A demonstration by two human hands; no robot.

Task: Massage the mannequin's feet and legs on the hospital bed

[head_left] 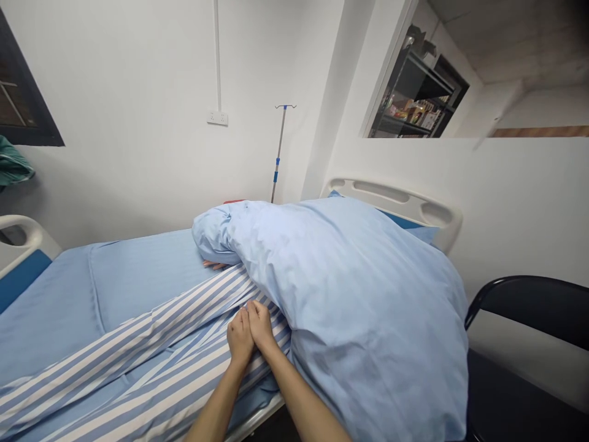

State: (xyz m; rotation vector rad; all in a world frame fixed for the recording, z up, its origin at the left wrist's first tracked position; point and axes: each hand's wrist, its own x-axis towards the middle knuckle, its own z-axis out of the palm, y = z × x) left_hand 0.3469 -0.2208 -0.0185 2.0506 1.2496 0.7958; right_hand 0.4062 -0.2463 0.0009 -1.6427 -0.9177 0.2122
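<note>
Blue-and-white striped cloth (138, 350) lay beneath both hands, which were the only working contact on record. The left hand (240, 337) and right hand (260, 325) were held close and pressed together, not spread, with the fingertips (251, 309) meeting at the edge of a pale blue quilt (350, 319). Whether they pinched the cloth or only rested on it could not be determined from this view. The placement was compact, with both forearms running in low over the metal side frame (255, 417) of the bed. Further along the quilt edge, another person's fingers (214, 265) showed between the quilt and a blue bed sheet (59, 313). A white headboard (391, 202) stood beyond the quilt, with a black chair (519, 307) to the right of the bed. An IV pole (279, 153) stood against the wall near a wall socket (217, 118), and a dark shelf unit (414, 92) was visible through an interior window.
</note>
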